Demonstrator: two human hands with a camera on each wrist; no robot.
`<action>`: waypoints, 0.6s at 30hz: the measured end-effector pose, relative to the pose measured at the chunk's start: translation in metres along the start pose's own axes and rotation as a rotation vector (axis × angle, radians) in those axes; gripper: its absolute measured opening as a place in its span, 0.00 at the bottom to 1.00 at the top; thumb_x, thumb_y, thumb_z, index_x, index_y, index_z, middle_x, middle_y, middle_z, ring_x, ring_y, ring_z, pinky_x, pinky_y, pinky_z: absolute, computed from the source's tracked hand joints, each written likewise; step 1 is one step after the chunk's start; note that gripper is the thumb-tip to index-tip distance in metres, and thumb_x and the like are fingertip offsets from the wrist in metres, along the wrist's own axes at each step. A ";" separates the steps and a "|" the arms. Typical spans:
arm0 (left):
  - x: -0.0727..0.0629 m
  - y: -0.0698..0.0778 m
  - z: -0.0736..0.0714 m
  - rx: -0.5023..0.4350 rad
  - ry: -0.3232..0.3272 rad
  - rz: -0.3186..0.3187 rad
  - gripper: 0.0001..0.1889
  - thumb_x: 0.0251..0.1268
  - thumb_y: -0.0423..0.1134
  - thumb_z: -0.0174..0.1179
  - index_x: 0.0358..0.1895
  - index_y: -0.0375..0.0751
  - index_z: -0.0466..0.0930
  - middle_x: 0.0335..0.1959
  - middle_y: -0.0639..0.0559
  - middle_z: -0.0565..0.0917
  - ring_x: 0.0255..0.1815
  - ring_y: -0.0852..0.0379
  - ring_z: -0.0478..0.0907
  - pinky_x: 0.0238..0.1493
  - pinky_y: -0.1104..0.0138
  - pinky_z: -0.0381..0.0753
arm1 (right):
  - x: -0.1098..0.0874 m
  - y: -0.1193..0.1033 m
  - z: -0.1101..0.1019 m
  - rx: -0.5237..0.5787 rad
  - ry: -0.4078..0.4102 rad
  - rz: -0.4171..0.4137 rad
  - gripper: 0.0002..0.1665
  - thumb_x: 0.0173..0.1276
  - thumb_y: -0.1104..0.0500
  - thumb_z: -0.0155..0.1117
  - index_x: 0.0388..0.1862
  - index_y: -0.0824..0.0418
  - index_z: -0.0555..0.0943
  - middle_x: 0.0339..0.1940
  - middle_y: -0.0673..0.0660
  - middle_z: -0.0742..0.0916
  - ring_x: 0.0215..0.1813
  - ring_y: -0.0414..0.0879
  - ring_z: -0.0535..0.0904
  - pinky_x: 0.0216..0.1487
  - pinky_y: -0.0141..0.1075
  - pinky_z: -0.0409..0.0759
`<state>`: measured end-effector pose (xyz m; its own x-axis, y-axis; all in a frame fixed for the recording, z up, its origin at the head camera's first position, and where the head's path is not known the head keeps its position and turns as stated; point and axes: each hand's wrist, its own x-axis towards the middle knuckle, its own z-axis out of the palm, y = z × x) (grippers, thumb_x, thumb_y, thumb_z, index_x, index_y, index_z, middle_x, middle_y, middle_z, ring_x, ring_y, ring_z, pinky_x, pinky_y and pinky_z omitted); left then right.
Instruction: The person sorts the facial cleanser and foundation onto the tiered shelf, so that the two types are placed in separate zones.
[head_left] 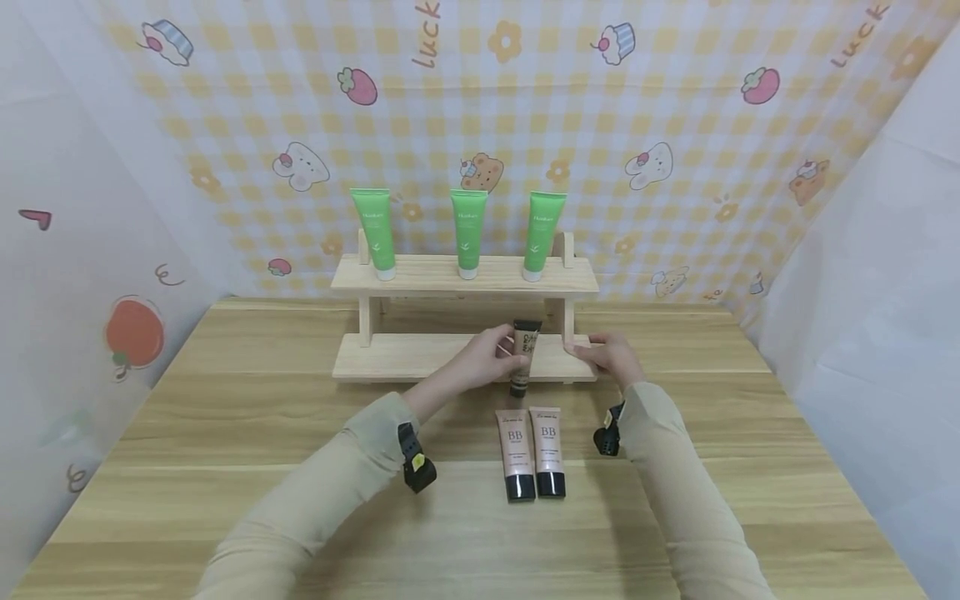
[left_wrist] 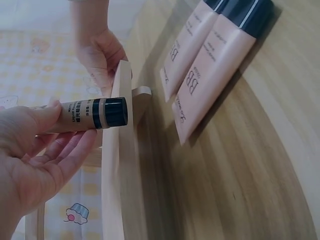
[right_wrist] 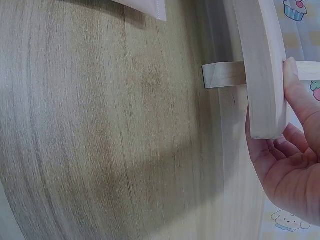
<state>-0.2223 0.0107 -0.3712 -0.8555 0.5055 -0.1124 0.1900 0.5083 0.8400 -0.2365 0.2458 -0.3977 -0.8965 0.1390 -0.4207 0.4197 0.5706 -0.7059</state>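
Observation:
My left hand [head_left: 486,358] pinches a brown cosmetic tube [head_left: 527,350] between thumb and fingers. Its black cap [left_wrist: 116,111] points down, at the front edge of the lower shelf. With the right hand [head_left: 611,357] I grip the right end of the lower shelf board [right_wrist: 265,70], thumb on top and fingers beneath. The light wooden two-tier rack [head_left: 420,357] bears three green tubes on its upper board: a left one [head_left: 375,233], a middle one [head_left: 468,233] and a right one [head_left: 543,235], all standing on white caps.
Two pink BB cream tubes, a left one [head_left: 516,454] and a right one [head_left: 548,452], lie side by side on the wooden table [head_left: 225,433] in front of the rack. A checked patterned cloth [head_left: 420,125] hangs behind it.

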 end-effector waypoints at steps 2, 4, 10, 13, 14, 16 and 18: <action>0.002 0.002 0.000 -0.002 0.008 0.001 0.19 0.61 0.41 0.59 0.52 0.36 0.71 0.44 0.44 0.79 0.44 0.53 0.77 0.42 0.69 0.81 | 0.000 0.000 0.000 0.003 0.000 -0.002 0.45 0.59 0.45 0.64 0.66 0.70 0.61 0.25 0.48 0.78 0.22 0.35 0.69 0.27 0.25 0.70; 0.005 0.004 0.001 0.001 0.018 -0.001 0.19 0.61 0.41 0.58 0.53 0.37 0.71 0.44 0.45 0.79 0.45 0.53 0.77 0.44 0.69 0.80 | 0.001 0.001 0.000 0.005 0.001 0.001 0.45 0.59 0.45 0.64 0.66 0.70 0.61 0.27 0.49 0.78 0.22 0.35 0.69 0.27 0.25 0.71; 0.014 0.009 0.003 0.003 0.057 0.013 0.20 0.61 0.42 0.58 0.54 0.39 0.71 0.46 0.46 0.79 0.48 0.53 0.77 0.50 0.66 0.78 | 0.002 0.002 0.000 0.033 0.000 0.013 0.46 0.58 0.45 0.64 0.67 0.69 0.60 0.21 0.46 0.76 0.21 0.35 0.68 0.26 0.25 0.70; 0.018 0.009 0.005 -0.011 0.076 0.013 0.19 0.61 0.43 0.58 0.54 0.41 0.71 0.47 0.47 0.79 0.50 0.53 0.76 0.52 0.65 0.77 | -0.001 0.001 0.000 0.033 0.001 0.016 0.45 0.58 0.45 0.64 0.67 0.68 0.61 0.19 0.44 0.74 0.22 0.35 0.67 0.28 0.25 0.70; 0.019 0.008 0.006 -0.014 0.082 0.015 0.19 0.61 0.43 0.58 0.54 0.41 0.71 0.48 0.48 0.79 0.50 0.53 0.76 0.53 0.64 0.77 | -0.001 0.001 0.000 0.033 -0.004 0.016 0.45 0.59 0.45 0.64 0.67 0.67 0.61 0.17 0.44 0.73 0.22 0.35 0.67 0.27 0.26 0.69; 0.022 0.006 0.007 -0.017 0.094 0.021 0.19 0.61 0.43 0.58 0.54 0.43 0.71 0.48 0.48 0.79 0.51 0.53 0.76 0.54 0.64 0.76 | -0.001 0.000 0.001 0.043 -0.005 0.016 0.45 0.59 0.46 0.64 0.67 0.67 0.61 0.17 0.43 0.72 0.21 0.35 0.66 0.27 0.26 0.69; 0.024 0.004 0.008 -0.025 0.108 0.031 0.18 0.61 0.43 0.58 0.53 0.43 0.71 0.49 0.48 0.79 0.51 0.53 0.76 0.54 0.63 0.76 | -0.001 0.000 0.002 0.066 -0.004 0.016 0.45 0.58 0.46 0.65 0.67 0.67 0.61 0.16 0.43 0.72 0.21 0.35 0.66 0.27 0.26 0.69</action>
<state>-0.2384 0.0305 -0.3750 -0.8964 0.4422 -0.0296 0.2063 0.4754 0.8553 -0.2349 0.2445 -0.3984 -0.8890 0.1447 -0.4345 0.4428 0.5140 -0.7347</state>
